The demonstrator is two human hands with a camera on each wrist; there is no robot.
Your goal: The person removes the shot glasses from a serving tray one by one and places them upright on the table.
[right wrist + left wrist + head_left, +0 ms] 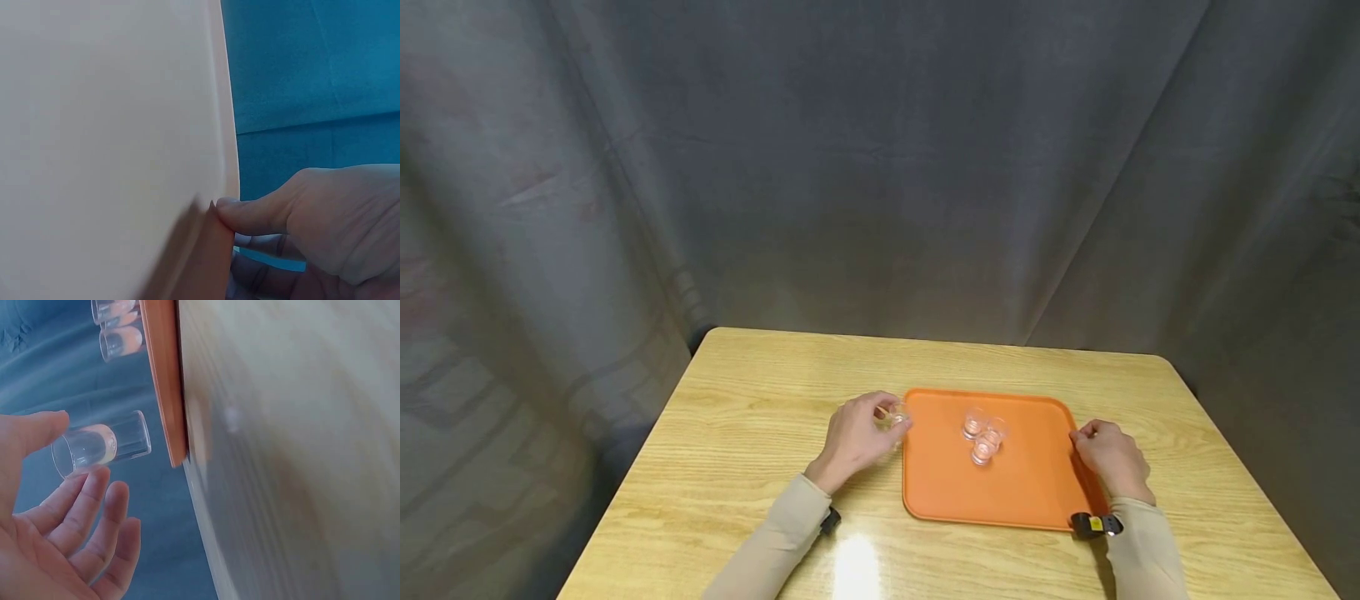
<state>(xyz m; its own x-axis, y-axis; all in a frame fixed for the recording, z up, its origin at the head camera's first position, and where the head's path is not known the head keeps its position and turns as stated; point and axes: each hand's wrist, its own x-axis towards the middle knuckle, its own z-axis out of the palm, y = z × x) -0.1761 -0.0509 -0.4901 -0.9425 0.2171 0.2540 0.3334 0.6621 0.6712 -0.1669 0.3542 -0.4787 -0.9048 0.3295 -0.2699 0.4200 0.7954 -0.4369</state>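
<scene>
My left hand (856, 435) pinches a small clear shot glass (128, 437) near its rim, between thumb and fingertips. In the left wrist view the glass hangs above the table level, base pointing toward the tabletop, beside the end of the orange tray (943, 483). Three more clear shot glasses (982, 451) stand grouped close together around the middle of the tray. At the tray's right side my right hand (1116, 460) grips the rim, with the thumb (256, 215) on top and the other fingers outside and partly hidden beneath the edge.
The tray lies on a light wooden table (760, 400) with rounded far corners. Behind the table and along both sides hangs a grey curtain (880, 183). A dark band with a small device (1096, 524) sits at the right wrist.
</scene>
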